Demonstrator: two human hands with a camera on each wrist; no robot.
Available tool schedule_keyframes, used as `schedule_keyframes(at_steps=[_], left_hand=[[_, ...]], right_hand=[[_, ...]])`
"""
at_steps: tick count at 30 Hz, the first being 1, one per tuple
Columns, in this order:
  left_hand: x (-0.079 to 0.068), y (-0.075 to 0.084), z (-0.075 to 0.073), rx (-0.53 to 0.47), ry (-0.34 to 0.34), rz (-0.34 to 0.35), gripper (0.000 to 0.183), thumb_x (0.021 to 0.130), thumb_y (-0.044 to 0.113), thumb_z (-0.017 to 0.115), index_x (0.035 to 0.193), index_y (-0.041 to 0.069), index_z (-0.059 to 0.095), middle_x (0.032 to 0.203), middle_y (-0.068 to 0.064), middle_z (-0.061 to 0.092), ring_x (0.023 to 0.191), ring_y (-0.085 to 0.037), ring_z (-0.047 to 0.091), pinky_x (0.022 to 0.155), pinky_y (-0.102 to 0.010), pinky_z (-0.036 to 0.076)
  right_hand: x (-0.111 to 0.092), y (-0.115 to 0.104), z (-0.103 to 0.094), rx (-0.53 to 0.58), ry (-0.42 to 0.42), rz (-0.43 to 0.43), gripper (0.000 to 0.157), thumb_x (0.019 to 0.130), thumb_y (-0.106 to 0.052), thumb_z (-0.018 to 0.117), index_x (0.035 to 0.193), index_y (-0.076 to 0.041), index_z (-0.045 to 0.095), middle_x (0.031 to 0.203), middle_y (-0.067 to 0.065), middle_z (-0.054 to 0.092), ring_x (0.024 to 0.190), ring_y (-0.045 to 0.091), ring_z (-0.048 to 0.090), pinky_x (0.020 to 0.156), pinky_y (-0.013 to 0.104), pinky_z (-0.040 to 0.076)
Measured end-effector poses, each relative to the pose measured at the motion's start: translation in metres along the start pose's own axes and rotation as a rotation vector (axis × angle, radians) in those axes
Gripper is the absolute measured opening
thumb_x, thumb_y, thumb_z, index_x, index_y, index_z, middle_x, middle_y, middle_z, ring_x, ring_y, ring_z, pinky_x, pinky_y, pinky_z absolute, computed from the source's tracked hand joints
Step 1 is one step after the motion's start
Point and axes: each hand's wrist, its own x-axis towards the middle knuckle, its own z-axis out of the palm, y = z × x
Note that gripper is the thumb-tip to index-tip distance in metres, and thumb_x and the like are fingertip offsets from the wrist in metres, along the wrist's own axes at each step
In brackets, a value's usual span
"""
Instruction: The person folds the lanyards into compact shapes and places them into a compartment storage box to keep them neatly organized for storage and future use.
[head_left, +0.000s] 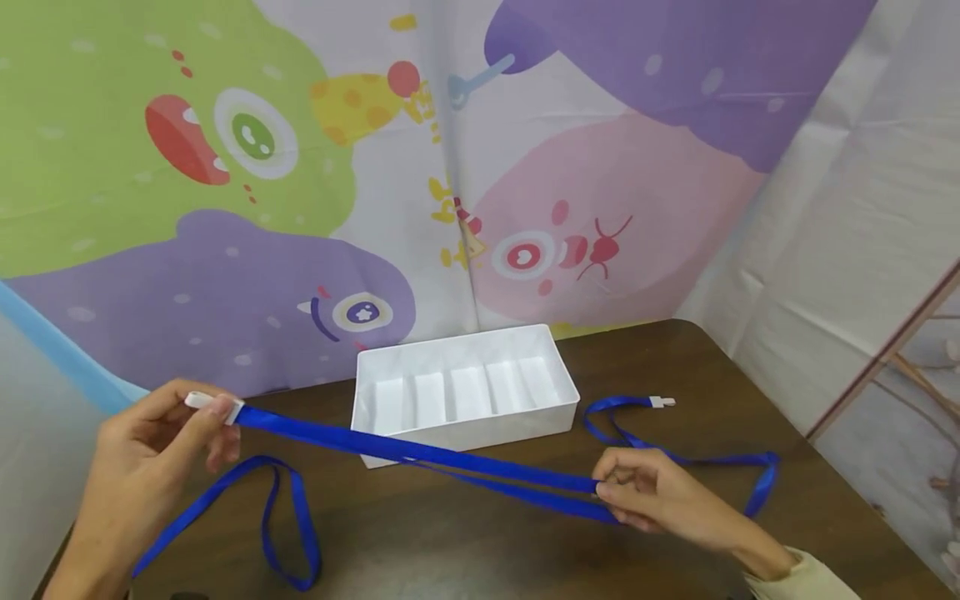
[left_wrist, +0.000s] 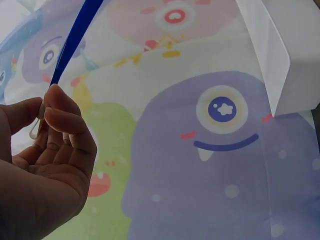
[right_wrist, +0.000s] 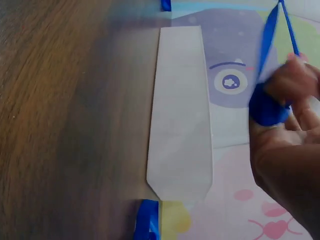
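Observation:
A blue lanyard point(head_left: 420, 454) is stretched between my two hands, above the table and across the front of a white box. My left hand point(head_left: 161, 454) pinches its white plastic clip point(head_left: 213, 406) between thumb and fingers; the clip also shows in the left wrist view. At the other end, my right hand point(head_left: 660, 496) grips the strap's loop, with thumb and forefinger closed on it. Blue strap point(right_wrist: 270, 107) bunches around the right fingers in the right wrist view. The two strands run nearly side by side, slightly parted near the right hand.
The white box point(head_left: 472, 437), split into several compartments, stands at the table's back edge. A second blue lanyard point(head_left: 705, 460) with a white clip lies to its right. Another blue strap point(head_left: 303, 525) lies at the left. Behind the brown table point(head_left: 420, 542) hangs a cartoon-print cloth point(head_left: 390, 192).

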Motion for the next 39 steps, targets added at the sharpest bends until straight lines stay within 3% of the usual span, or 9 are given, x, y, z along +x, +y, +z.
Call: schedule_keyframes(at_steps=[5, 11, 14, 16, 19, 22, 27, 34, 39], left_hand=[[0.001, 0.0, -0.001, -0.055, 0.007, 0.013, 0.01, 0.099, -0.005, 0.054, 0.099, -0.014, 0.058, 0.068, -0.012, 0.061, 0.06, -0.021, 0.055, 0.052, -0.029, 0.044], [0.003, -0.003, -0.005, -0.241, 0.066, 0.023, 0.012, 0.1, -0.007, 0.051, 0.103, -0.015, 0.059, 0.074, -0.013, 0.063, 0.061, -0.022, 0.056, 0.052, -0.029, 0.044], [0.003, -0.005, -0.008, -0.308, 0.088, 0.028, 0.013, 0.1, -0.008, 0.049, 0.103, -0.016, 0.059, 0.076, -0.012, 0.064, 0.062, -0.022, 0.055, 0.053, -0.028, 0.045], [0.003, -0.006, -0.009, -0.329, 0.087, 0.035, 0.013, 0.1, -0.009, 0.048, 0.103, -0.017, 0.059, 0.076, -0.013, 0.065, 0.062, -0.022, 0.054, 0.053, -0.029, 0.044], [0.003, -0.007, -0.01, -0.349, 0.102, 0.04, 0.014, 0.099, -0.01, 0.048, 0.103, -0.017, 0.06, 0.075, -0.013, 0.065, 0.062, -0.022, 0.055, 0.054, -0.028, 0.045], [0.002, -0.008, -0.009, -0.364, 0.103, 0.044, 0.014, 0.099, -0.012, 0.047, 0.102, -0.017, 0.06, 0.074, -0.012, 0.065, 0.062, -0.021, 0.055, 0.054, -0.026, 0.046], [-0.002, -0.007, -0.003, -0.315, 0.087, 0.034, 0.012, 0.098, -0.013, 0.048, 0.101, -0.017, 0.059, 0.074, -0.012, 0.064, 0.062, -0.021, 0.056, 0.056, -0.026, 0.049], [-0.01, -0.006, 0.009, -0.371, 0.073, -0.051, 0.013, 0.101, -0.008, 0.046, 0.094, -0.003, 0.056, 0.075, -0.009, 0.062, 0.067, -0.021, 0.06, 0.057, -0.028, 0.052], [-0.014, -0.01, 0.014, -0.493, -0.003, -0.02, 0.022, 0.104, -0.008, 0.035, 0.093, 0.0, 0.052, 0.102, -0.018, 0.068, 0.073, -0.023, 0.064, 0.055, -0.029, 0.049]], right_hand=[[-0.002, -0.001, -0.003, -0.036, -0.033, -0.019, 0.028, 0.103, 0.007, 0.039, 0.096, -0.003, 0.064, 0.086, 0.016, 0.063, 0.079, 0.023, 0.063, 0.072, 0.034, 0.055], [-0.011, -0.001, -0.006, -0.117, -0.016, 0.061, 0.035, 0.106, 0.001, 0.037, 0.096, -0.008, 0.069, 0.113, 0.012, 0.066, 0.103, 0.016, 0.059, 0.077, 0.03, 0.048], [-0.017, 0.001, -0.009, -0.007, -0.034, 0.031, 0.038, 0.106, 0.004, 0.033, 0.115, -0.002, 0.069, 0.123, 0.015, 0.065, 0.115, 0.022, 0.06, 0.089, 0.034, 0.049], [-0.019, 0.005, -0.013, 0.135, -0.085, -0.033, 0.038, 0.104, 0.009, 0.029, 0.11, 0.006, 0.066, 0.116, 0.02, 0.067, 0.111, 0.03, 0.064, 0.092, 0.042, 0.052], [-0.021, 0.01, -0.018, 0.303, -0.151, -0.108, 0.032, 0.1, 0.016, 0.027, 0.096, 0.012, 0.058, 0.095, 0.024, 0.069, 0.09, 0.035, 0.07, 0.079, 0.051, 0.057], [-0.025, 0.012, -0.025, 0.301, -0.106, -0.142, 0.029, 0.096, 0.021, 0.031, 0.089, 0.011, 0.057, 0.085, 0.02, 0.067, 0.078, 0.03, 0.069, 0.07, 0.048, 0.058], [-0.032, 0.009, -0.036, 0.216, 0.02, -0.155, 0.035, 0.095, 0.023, 0.032, 0.1, 0.008, 0.064, 0.091, 0.013, 0.067, 0.082, 0.027, 0.067, 0.076, 0.043, 0.058], [-0.034, 0.005, -0.043, 0.407, 0.091, -0.161, 0.044, 0.1, 0.019, 0.022, 0.113, 0.012, 0.063, 0.108, 0.018, 0.069, 0.102, 0.029, 0.067, 0.094, 0.041, 0.053], [-0.033, 0.004, -0.044, 0.498, 0.171, -0.213, 0.048, 0.1, 0.019, 0.021, 0.118, 0.011, 0.065, 0.111, 0.021, 0.07, 0.108, 0.033, 0.067, 0.096, 0.04, 0.052]])
